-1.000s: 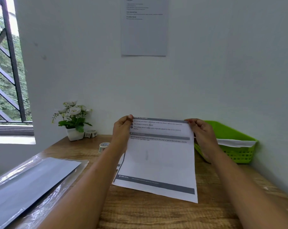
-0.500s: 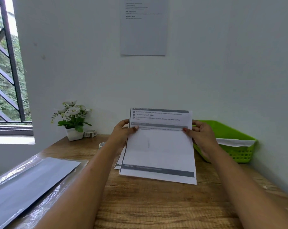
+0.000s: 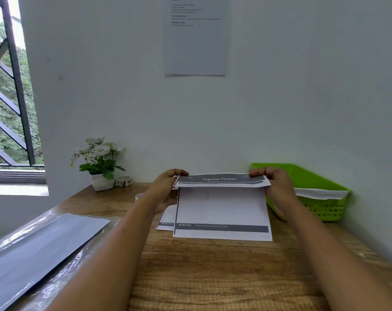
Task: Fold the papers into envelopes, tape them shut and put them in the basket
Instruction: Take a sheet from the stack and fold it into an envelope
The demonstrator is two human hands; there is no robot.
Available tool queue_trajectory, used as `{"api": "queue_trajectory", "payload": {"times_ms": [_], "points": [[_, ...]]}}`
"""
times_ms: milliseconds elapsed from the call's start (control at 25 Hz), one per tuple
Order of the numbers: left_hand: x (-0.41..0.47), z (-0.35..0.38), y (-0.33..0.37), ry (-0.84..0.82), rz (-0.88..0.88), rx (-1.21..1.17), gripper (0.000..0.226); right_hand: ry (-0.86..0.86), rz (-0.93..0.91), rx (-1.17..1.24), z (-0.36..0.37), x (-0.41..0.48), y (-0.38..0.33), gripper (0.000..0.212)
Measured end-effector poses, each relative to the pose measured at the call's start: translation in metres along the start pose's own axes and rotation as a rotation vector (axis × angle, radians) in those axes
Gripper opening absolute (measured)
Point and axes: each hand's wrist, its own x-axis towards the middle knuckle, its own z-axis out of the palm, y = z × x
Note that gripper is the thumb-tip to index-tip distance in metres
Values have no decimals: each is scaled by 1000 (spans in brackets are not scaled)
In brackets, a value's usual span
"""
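Progress: early, first fold | left hand (image 3: 166,191) and right hand (image 3: 278,187) pinched top corners of the paper (image 3: 222,207), lower half on desk (image 3: 213,265) | basket (image 3: 314,176) alongside held one white piece | creasing, taping, basketing remained

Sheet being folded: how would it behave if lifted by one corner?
Probably floppy: the sheet bends over between the left hand and right hand pinching its top corners. Likely light, one thin page. Might slide: its lower part rests partly on a second sheet.
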Motion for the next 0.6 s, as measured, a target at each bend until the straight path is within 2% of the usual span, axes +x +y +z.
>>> {"api": "queue_trajectory", "payload": {"times_ms": [120, 240, 400, 520, 600], "points": [[0, -6, -1, -75, -90, -52, 26, 31, -34, -49, -1, 0, 5, 42], [-1, -8, -4, -168, -104, 88, 15, 43, -59, -74, 3, -3, 2, 39], [1, -4, -6, -96, -7, 111, 29, 12, 139, 165, 2, -4, -12, 34], [6, -4, -6, -35, 50, 74, 31, -102, 308, 201, -3, -3, -14, 20], [7, -2, -7, 2, 65, 75, 31, -232, 324, 125, -3, -4, -9, 38]]}}
